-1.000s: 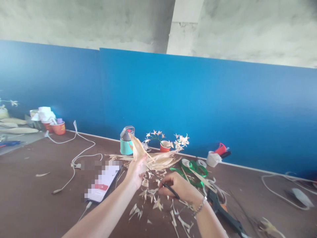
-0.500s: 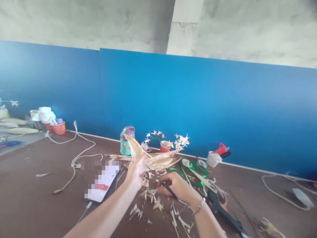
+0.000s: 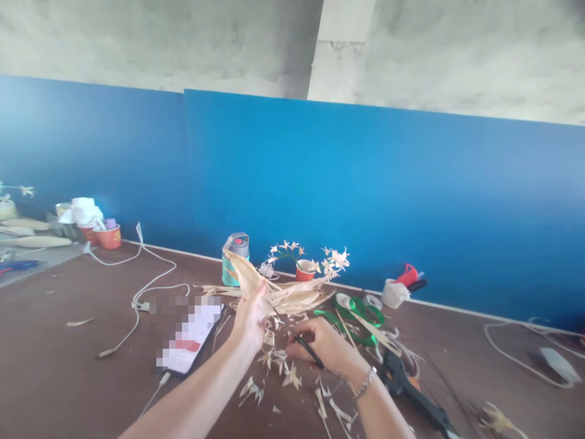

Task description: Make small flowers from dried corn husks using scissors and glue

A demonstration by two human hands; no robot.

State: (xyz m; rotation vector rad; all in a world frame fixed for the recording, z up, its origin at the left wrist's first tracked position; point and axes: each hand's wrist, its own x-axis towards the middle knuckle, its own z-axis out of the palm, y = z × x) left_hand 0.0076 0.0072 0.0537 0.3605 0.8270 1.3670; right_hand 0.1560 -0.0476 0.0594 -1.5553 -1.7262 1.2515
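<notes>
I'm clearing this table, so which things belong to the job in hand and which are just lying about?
Job: dried husk in left hand, dark tool in right hand; likely star-shaped cutouts, green ribbon.

Seemingly lying about: smartphone, turquoise flask, white cable.

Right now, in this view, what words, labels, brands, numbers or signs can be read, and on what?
None can be read.
Phone: the screen is partly pixelated; any wording on it is illegible.
Front red cup at left: yellowish markings, too small and blurred to read.
Elsewhere: no lettering I can make out.
</notes>
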